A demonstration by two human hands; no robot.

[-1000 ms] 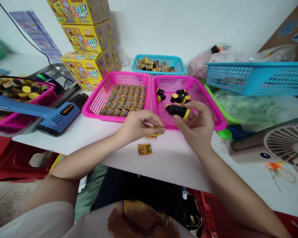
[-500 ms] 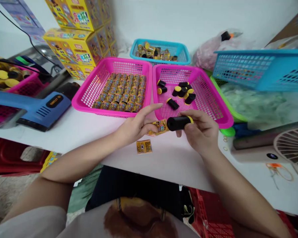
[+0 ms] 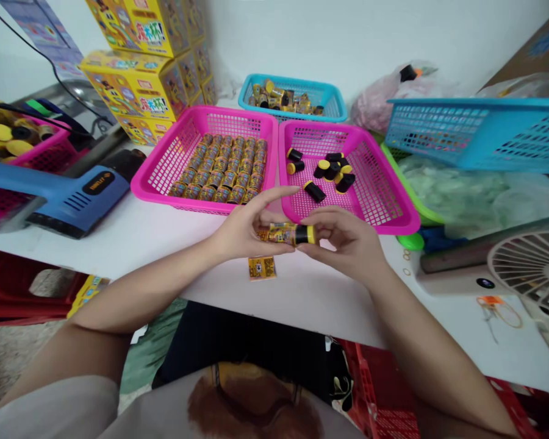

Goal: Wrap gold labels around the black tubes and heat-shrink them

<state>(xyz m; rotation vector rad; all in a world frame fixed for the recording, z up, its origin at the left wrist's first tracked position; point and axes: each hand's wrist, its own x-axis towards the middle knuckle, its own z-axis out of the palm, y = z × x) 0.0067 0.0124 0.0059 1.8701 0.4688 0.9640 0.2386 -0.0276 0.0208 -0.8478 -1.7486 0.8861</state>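
My left hand (image 3: 243,230) is closed around a clear plastic sleeve (image 3: 279,233) printed in yellow, its index finger stretched out above. A small black canister (image 3: 301,234) with a yellow cap sits partly inside the sleeve's right end. My right hand (image 3: 350,241) pinches the canister by its capped end between thumb and fingers. Just below on the table lies a flat printed sleeve (image 3: 261,268), perhaps a small stack. Beyond my hands, loose black canisters (image 3: 315,192) with yellow caps lie in the right pink basket (image 3: 379,204).
The left pink basket (image 3: 158,194) holds rows of wrapped canisters (image 3: 219,164). A blue heat gun (image 3: 82,192) lies at left, below stacked yellow boxes (image 3: 128,85). Blue baskets (image 3: 336,103) stand behind and at right. A fan (image 3: 535,262) lies at the right.
The black canister has turned and gone partly into the printed sleeve. My right hand has moved left and now grips its capped end; my left fingers have closed around the sleeve.
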